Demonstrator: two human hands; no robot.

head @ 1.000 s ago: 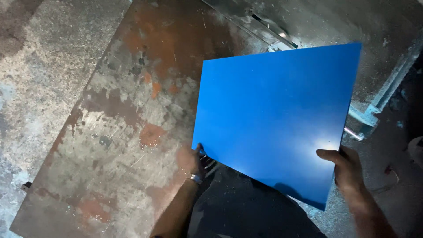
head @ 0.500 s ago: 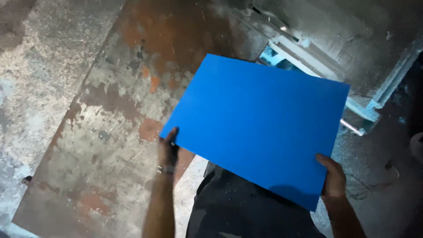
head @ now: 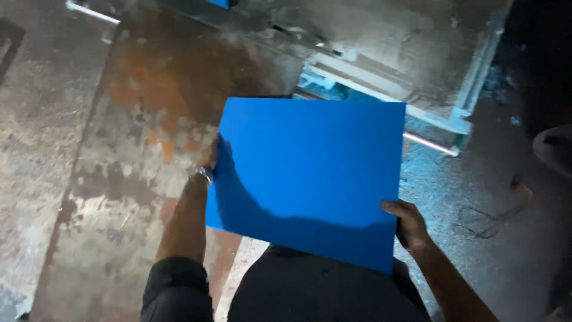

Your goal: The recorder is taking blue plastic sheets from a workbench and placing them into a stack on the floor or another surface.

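Rusted steel plate (head: pixel 119 149) — the largest surface in view, flat, filling the left half of the frame; orange-brown rust patches toward its far edge, grey scuffed metal toward its near edge. Right of it lies a grey concrete floor (head: pixel 494 238), dusty, with a thin wire loop on it.

Metal frame structure (head: pixel 387 77) runs along the far side, pale grey-blue rails set at an angle; a bright thin rod (head: pixel 430 144) shows just beyond the right edge of the sheet.

Blue sheet (head: pixel 310 179) — rigid, plain, rectangular, uniform colour, held in the air above the plate's right edge and the person's lap, tilted slightly with its near right corner lowest. A shadow crosses its near portion. It touches neither plate nor floor.

Left hand (head: pixel 208 156) — grasps the sheet's left edge near the far corner; fingers mostly hidden behind the sheet, a metal band (head: pixel 202 175) at the wrist, dark sleeve pushed up the forearm.

Right hand (head: pixel 408 223) — clenched on the sheet's near right corner, thumb on top of the blue face, remaining fingers underneath, out of sight.
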